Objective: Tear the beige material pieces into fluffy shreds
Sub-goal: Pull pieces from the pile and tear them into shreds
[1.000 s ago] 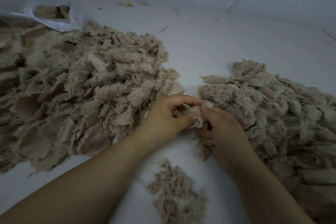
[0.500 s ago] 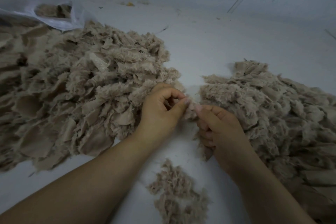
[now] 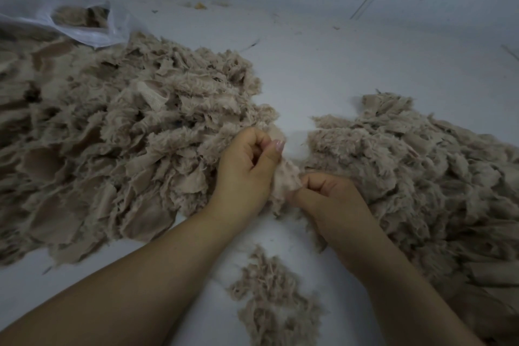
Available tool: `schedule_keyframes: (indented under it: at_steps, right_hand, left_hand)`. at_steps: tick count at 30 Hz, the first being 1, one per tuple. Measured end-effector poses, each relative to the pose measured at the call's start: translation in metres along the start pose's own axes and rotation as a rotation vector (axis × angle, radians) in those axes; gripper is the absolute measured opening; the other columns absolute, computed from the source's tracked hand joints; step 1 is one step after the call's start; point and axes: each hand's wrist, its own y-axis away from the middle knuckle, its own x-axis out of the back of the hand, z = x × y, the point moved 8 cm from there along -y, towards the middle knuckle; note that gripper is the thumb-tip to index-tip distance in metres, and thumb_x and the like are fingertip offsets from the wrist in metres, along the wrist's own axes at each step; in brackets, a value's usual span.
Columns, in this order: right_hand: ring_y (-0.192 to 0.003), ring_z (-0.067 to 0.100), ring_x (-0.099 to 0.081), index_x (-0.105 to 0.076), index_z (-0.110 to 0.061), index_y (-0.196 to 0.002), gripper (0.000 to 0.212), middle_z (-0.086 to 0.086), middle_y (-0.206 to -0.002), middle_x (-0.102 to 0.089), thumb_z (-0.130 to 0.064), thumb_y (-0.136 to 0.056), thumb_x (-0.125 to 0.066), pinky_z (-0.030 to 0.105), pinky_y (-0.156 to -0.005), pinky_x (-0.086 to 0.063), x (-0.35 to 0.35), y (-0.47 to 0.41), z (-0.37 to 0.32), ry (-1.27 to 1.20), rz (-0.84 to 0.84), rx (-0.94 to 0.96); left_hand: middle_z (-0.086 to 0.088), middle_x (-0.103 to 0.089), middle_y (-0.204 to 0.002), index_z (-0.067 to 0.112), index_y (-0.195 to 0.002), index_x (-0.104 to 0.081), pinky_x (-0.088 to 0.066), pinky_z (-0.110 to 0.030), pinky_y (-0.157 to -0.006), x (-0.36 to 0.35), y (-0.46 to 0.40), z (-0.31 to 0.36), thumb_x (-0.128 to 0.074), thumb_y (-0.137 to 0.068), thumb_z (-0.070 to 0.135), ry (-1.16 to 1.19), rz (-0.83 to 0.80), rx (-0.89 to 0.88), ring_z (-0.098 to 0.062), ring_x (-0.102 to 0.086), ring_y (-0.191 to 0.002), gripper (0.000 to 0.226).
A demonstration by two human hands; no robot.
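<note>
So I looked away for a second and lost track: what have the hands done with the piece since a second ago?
The left hand moved up and away from the right hand, which dropped slightly toward the person, so the piece that both pinch is now stretched between them instead of bunched. Neither let go. The left pile, right pile, shreds and bag stayed put.

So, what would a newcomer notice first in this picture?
Two big heaps of beige material fill the white surface: the left heap and the right heap. Between them, the left hand and right hand pinch one beige piece. A small shred pile lies nearest the camera.
</note>
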Motion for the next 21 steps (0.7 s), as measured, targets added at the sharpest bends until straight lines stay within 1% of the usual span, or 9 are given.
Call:
schedule_keyframes:
  at_steps: [2, 3, 5, 8, 10, 13, 17, 19, 21]
  right_hand:
    - [-0.055, 0.023, -0.045, -0.064, 0.006, -0.088, 0.046, 0.032, -0.069, -0.054, -0.037, -0.077, -0.075, 0.032, -0.05, -0.039, -0.003, 0.001, -0.002, -0.003, -0.019, 0.013]
    - [-0.053, 0.022, -0.047, -0.065, 0.005, -0.089, 0.046, 0.031, -0.067, -0.054, -0.038, -0.079, -0.076, 0.031, -0.049, -0.04, -0.003, 0.001, -0.003, -0.008, -0.016, 0.021]
    - [-0.043, 0.017, -0.043, -0.067, 0.002, -0.08, 0.034, 0.013, -0.054, -0.052, -0.03, -0.089, -0.072, 0.023, -0.042, -0.036, -0.001, 0.002, -0.004, -0.019, 0.0, 0.027]
    - [-0.034, 0.011, -0.034, -0.064, -0.008, -0.064, 0.036, -0.003, -0.044, -0.043, -0.025, -0.096, -0.065, 0.017, -0.037, -0.03, 0.003, 0.0, 0.001, -0.09, 0.038, -0.008]
    - [-0.032, 0.01, -0.028, -0.062, -0.017, -0.06, 0.038, -0.004, -0.044, -0.036, -0.024, -0.097, -0.063, 0.015, -0.036, -0.026, 0.005, -0.001, 0.003, -0.168, 0.059, -0.038]
    - [-0.033, 0.009, -0.027, -0.059, -0.021, -0.055, 0.042, -0.004, -0.048, -0.035, -0.024, -0.096, -0.063, 0.014, -0.036, -0.024, 0.008, -0.003, 0.004, -0.209, 0.088, -0.061]
    - [-0.038, 0.011, -0.027, -0.061, -0.022, -0.056, 0.035, 0.0, -0.053, -0.034, -0.043, -0.083, -0.068, 0.018, -0.037, -0.026, 0.006, -0.003, 0.001, -0.237, 0.045, -0.071]
    - [-0.038, 0.012, -0.031, -0.066, -0.02, -0.062, 0.037, 0.002, -0.053, -0.04, -0.05, -0.084, -0.07, 0.019, -0.038, -0.028, 0.006, -0.001, 0.0, -0.197, 0.047, -0.064]
    - [-0.037, 0.013, -0.032, -0.064, -0.019, -0.062, 0.04, 0.006, -0.053, -0.042, -0.045, -0.091, -0.067, 0.018, -0.038, -0.029, 0.008, 0.0, 0.002, -0.171, 0.08, -0.059]
  left_hand:
    - [-0.003, -0.054, -0.054, 0.006, -0.075, -0.053, -0.04, -0.023, -0.042, -0.004, 0.0, -0.002, -0.062, -0.093, 0.017, 0.049, -0.042, 0.029, -0.01, -0.048, -0.045, 0.023]
    - [-0.002, -0.057, -0.054, 0.006, -0.073, -0.056, -0.041, -0.022, -0.042, -0.007, 0.0, -0.004, -0.064, -0.092, 0.018, 0.071, -0.072, 0.049, -0.01, -0.051, -0.045, 0.023]
    - [0.0, -0.057, -0.052, 0.008, -0.069, -0.06, -0.04, -0.019, -0.042, -0.011, 0.0, -0.007, -0.064, -0.091, 0.021, 0.086, -0.118, 0.088, -0.008, -0.05, -0.045, 0.027]
    - [0.001, -0.051, -0.046, 0.011, -0.071, -0.061, -0.036, -0.019, -0.039, -0.004, -0.004, -0.016, -0.056, -0.098, 0.025, 0.145, -0.037, 0.179, -0.01, -0.043, -0.038, 0.031]
    - [-0.005, -0.049, -0.043, 0.007, -0.08, -0.061, -0.037, -0.022, -0.039, -0.001, -0.005, -0.021, -0.048, -0.102, 0.031, 0.244, -0.016, 0.271, -0.016, -0.039, -0.033, 0.035]
    - [-0.015, -0.054, -0.051, 0.0, -0.08, -0.061, -0.036, -0.022, -0.038, -0.013, -0.003, -0.019, -0.053, -0.093, 0.045, 0.169, -0.19, 0.303, -0.021, -0.043, -0.034, 0.047]
    - [-0.001, -0.056, -0.046, 0.002, -0.079, -0.063, -0.033, -0.014, -0.036, -0.022, 0.002, -0.013, -0.061, -0.093, 0.01, 0.11, -0.282, 0.258, -0.008, -0.043, -0.033, 0.017]
    - [0.003, -0.056, -0.047, 0.002, -0.082, -0.062, -0.034, -0.013, -0.037, -0.023, 0.004, -0.009, -0.061, -0.091, 0.004, 0.159, -0.307, 0.235, -0.004, -0.043, -0.035, 0.01]
    - [0.003, -0.056, -0.05, 0.005, -0.082, -0.062, -0.036, -0.014, -0.039, -0.023, 0.005, -0.009, -0.059, -0.093, 0.002, 0.2, -0.307, 0.229, -0.005, -0.046, -0.039, 0.012]
